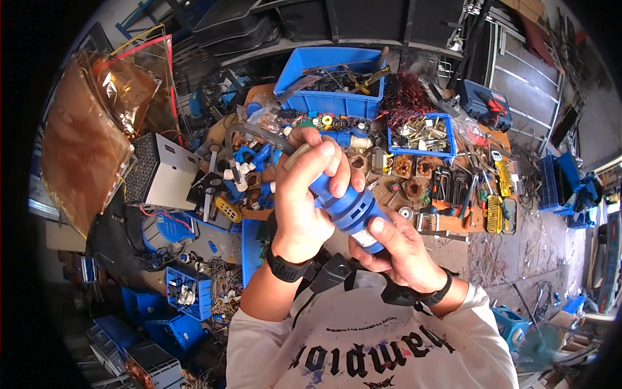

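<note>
I hold a blue cylindrical device (355, 212) with dark slots round its body and a pale label near its lower end. It is tilted, upper end to the left. My left hand (308, 188) wraps round the upper part, fingers curled over it. My right hand (405, 249) grips the lower end, its thumb on top near the label. Behind my left hand a grey hose or thick cable (249, 128) curves away; whether it joins the device is hidden by my fingers. Each wrist wears a black strap.
A cluttered workbench lies ahead. On it stand a large blue bin (330, 100) of tools and a blue tray (422, 135) of small metal parts. Hex keys and screwdrivers (453, 188) lie right. A white box (167, 172) leans left; blue crates (188, 295) sit lower left.
</note>
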### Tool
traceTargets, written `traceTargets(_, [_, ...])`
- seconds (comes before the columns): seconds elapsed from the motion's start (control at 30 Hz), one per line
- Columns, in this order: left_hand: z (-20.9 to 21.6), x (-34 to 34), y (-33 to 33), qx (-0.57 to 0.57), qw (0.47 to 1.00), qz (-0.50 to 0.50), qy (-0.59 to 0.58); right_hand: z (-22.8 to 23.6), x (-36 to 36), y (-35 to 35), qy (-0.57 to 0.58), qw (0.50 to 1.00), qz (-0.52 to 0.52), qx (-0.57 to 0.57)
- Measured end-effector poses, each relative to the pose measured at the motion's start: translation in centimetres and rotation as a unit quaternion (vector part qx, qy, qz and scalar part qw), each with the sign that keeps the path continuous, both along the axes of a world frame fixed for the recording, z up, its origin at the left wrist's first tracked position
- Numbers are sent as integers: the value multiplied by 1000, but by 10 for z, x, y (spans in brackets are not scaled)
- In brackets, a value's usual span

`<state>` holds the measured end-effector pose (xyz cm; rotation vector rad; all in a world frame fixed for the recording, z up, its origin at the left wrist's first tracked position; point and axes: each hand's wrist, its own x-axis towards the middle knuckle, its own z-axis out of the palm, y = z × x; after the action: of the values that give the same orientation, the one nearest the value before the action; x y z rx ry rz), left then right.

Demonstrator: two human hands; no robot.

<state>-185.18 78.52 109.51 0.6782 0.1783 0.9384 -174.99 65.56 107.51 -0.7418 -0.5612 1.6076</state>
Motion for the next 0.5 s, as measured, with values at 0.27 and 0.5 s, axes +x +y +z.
traceTargets(0.27, [6, -4, -2, -3, 1000, -2, 17, -8, 2, 0, -57, 997, 5, 44])
traceTargets(0.5, [12, -5, -5, 11, 999, 11, 41, -8, 6, -1, -104, 994, 16, 27])
